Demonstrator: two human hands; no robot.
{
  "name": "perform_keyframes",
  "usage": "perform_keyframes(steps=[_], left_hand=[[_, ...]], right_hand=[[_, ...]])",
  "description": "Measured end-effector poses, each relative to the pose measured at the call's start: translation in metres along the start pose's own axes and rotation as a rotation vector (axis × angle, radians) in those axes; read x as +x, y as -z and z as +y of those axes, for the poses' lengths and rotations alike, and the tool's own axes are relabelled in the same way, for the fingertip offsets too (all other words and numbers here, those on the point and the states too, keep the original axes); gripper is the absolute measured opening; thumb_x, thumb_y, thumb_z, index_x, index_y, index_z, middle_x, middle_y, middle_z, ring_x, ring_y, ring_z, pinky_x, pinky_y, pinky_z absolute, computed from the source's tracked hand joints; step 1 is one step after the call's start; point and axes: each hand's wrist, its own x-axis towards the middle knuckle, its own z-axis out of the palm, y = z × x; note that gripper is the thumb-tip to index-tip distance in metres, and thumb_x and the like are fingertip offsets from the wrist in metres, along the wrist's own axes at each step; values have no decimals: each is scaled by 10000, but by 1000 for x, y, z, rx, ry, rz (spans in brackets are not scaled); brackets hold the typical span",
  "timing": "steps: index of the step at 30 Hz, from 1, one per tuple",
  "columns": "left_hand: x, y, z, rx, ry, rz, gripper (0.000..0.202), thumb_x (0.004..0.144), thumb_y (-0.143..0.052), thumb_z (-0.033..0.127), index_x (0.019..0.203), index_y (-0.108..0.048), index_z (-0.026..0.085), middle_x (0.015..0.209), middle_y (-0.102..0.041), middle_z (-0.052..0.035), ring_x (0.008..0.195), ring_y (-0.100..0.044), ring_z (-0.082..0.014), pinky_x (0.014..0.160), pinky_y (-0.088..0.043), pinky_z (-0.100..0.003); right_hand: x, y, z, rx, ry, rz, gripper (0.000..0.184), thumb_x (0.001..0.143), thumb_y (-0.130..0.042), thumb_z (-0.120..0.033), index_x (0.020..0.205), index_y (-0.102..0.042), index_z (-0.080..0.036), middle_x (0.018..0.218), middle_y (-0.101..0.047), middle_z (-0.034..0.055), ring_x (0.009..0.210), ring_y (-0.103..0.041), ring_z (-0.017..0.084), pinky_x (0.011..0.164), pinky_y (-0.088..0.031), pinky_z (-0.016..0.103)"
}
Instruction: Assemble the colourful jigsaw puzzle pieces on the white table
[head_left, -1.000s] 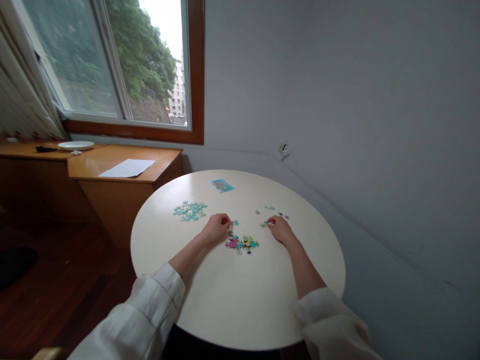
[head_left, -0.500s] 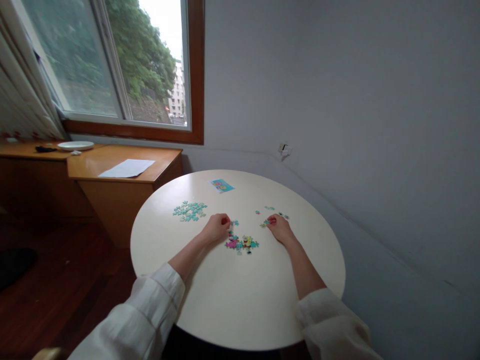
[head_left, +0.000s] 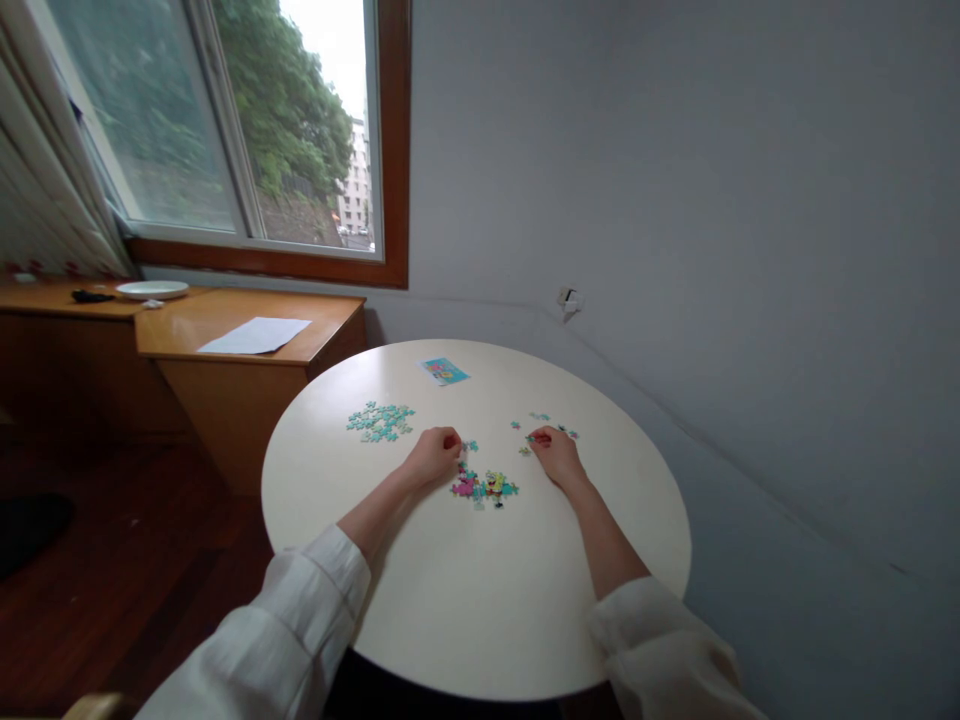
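My left hand (head_left: 435,455) rests on the white table, fingers curled together; whether they hold anything is hidden. Just right of its fingertips lie small puzzle pieces (head_left: 471,446). Below them is a partly joined jigsaw section (head_left: 484,486) in pink, yellow and turquoise. My right hand (head_left: 557,457) pinches a small puzzle piece (head_left: 534,439) a little above the table. One loose yellowish piece (head_left: 524,451) lies beneath those fingers, and several more pieces (head_left: 540,416) are scattered behind and beside the hand.
A pile of turquoise puzzle pieces (head_left: 381,422) lies on the left of the round table (head_left: 465,610). Toward the back is a picture card (head_left: 445,371). A wooden desk (head_left: 330,325) with a paper sheet (head_left: 255,336) and a white plate (head_left: 152,290) stands left, near the window.
My right fingers have shifted slightly, showing the pinched piece more clearly and uncovering the yellowish piece below. My left hand stays in place.
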Motion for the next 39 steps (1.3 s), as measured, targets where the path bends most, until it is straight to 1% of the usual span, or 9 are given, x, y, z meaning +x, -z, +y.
perform_keyframes(steps=[4,9,14,17,23,27,35,39], left_hand=[[0,-1,0,-12,4,0,172,692,-461,119,675,-632,123,632,-623,-19,591,-516,-116,580,-372,-222],[0,-1,-1,-9,2,6,168,686,-468,123,667,-635,125,625,-623,-19,584,-512,-115,577,-374,-223],[-1,0,0,4,6,6,174,682,-467,129,679,-641,125,634,-630,-22,592,-518,-118,587,-382,-224],[-1,0,1,10,3,-1,182,687,-460,123,682,-641,124,645,-635,-28,602,-524,-122,593,-383,-227],[0,-1,-1,5,6,8,169,678,-467,120,667,-636,124,624,-623,-20,588,-513,-117,575,-378,-220],[0,-2,-2,-6,13,7,170,673,-469,121,674,-638,124,621,-623,-16,585,-514,-114,580,-382,-218],[-1,-1,1,4,10,9,170,682,-465,125,673,-635,128,636,-627,-24,595,-521,-120,581,-382,-222],[-1,-2,0,-7,12,14,170,689,-466,136,681,-636,127,639,-628,-24,589,-516,-120,571,-377,-223]], right_hand=[[1,-2,0,42,34,52,92,655,-553,-196,701,-628,-170,675,-665,26,631,-599,152,669,-488,288],[2,-6,0,113,57,91,102,677,-535,-205,733,-614,-174,737,-677,39,675,-619,157,710,-500,303],[2,-11,0,260,41,84,118,704,-526,-261,753,-587,-173,679,-652,29,640,-624,156,629,-522,294],[1,-12,-3,297,34,86,137,706,-515,-269,770,-577,-165,674,-641,29,603,-616,147,594,-520,289],[-1,-10,-8,311,65,99,182,710,-498,-252,849,-582,-171,678,-640,22,626,-603,137,602,-522,279],[-2,-10,-10,302,64,102,224,707,-479,-258,866,-604,-162,688,-640,27,645,-605,145,601,-518,279],[-7,-7,-17,222,98,48,299,710,-437,-260,908,-632,-151,673,-622,30,607,-561,145,567,-470,259],[-11,-12,-21,230,118,13,309,731,-417,-258,920,-637,-152,718,-627,40,647,-570,151,614,-466,267]])
